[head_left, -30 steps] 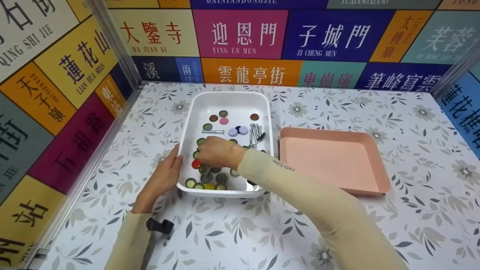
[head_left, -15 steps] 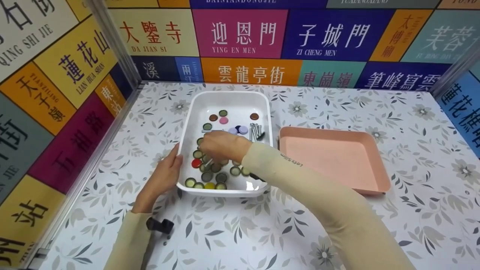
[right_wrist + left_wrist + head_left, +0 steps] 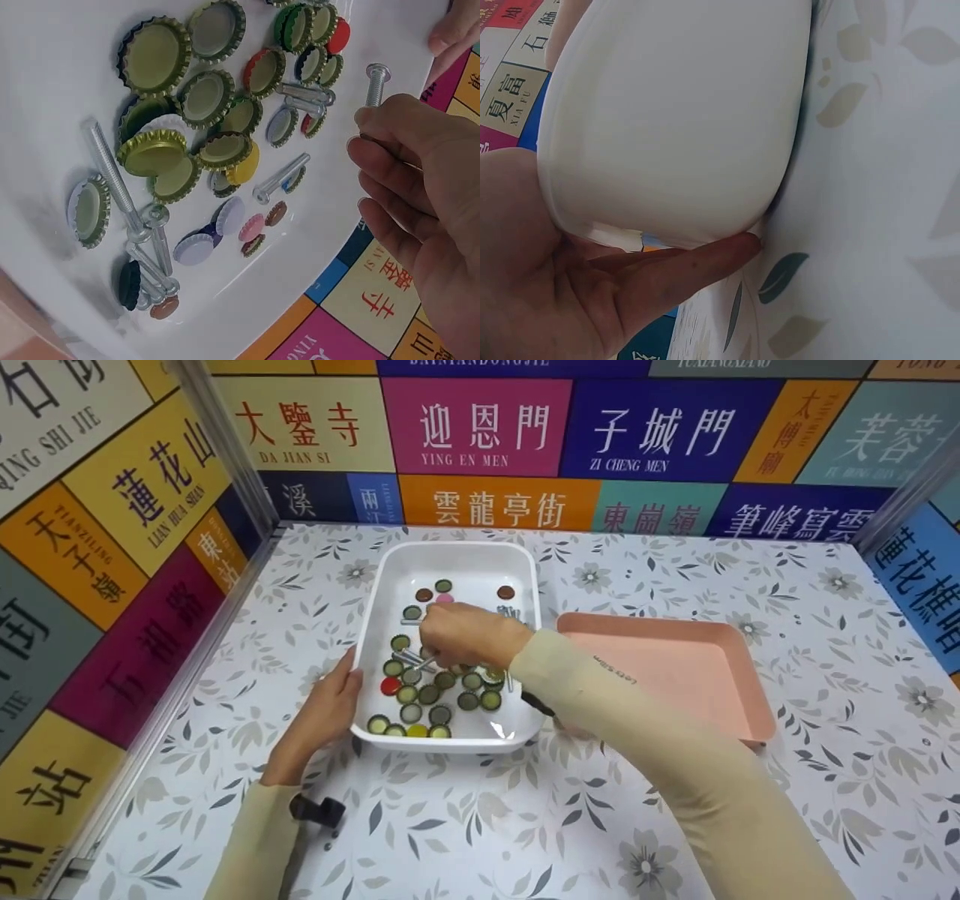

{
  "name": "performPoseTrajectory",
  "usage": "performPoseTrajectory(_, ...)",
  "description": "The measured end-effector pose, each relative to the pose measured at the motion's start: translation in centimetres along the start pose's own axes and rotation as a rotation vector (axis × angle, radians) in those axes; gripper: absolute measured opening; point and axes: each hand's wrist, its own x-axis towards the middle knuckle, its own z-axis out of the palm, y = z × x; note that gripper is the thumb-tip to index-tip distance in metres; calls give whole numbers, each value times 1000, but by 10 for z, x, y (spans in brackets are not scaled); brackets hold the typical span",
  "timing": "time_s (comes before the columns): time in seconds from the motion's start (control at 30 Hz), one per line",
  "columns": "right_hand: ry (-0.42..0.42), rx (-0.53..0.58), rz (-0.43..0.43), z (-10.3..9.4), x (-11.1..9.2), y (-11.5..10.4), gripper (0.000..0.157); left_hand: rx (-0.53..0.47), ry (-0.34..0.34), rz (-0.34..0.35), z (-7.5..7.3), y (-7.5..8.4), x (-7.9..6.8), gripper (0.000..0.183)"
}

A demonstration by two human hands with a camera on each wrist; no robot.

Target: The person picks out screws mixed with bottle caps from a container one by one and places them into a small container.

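Observation:
My right hand (image 3: 474,636) is over the white tray (image 3: 450,745), pinching a silver bolt (image 3: 376,84) between thumb and index finger, its head pointing away from the fingers. Below lie many upturned bottle caps (image 3: 429,694), mostly with greenish insides, plus a red cap (image 3: 390,685) and a yellow one (image 3: 417,730). More bolts (image 3: 112,180) lie among the caps, several of them in a cluster beside a dark cap (image 3: 130,285). At the tray's left side, my left hand (image 3: 326,709) grips the wall, with a finger along its outside (image 3: 686,271).
A shallow pink tray (image 3: 667,675) stands right of the white one, partly behind the right sleeve. Sign-patterned panels (image 3: 480,427) border the flower-print table (image 3: 465,817) at the back and sides. A black band with a small box (image 3: 319,811) sits on the left wrist.
My right hand has shifted right and slightly away from me over the white tray, uncovering caps and two bolts near its left side. The left hand stays on the tray.

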Motion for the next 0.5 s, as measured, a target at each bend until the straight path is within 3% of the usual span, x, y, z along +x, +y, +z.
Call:
performPoseTrajectory(0.27, 62, -17, -27, -3, -9, 14, 9, 0, -6, -7, -1, 0, 1, 55)
performPoseTrajectory(0.5, 95, 45, 4, -6, -21, 23, 9, -8, -6, -20, 1, -1, 0, 55)
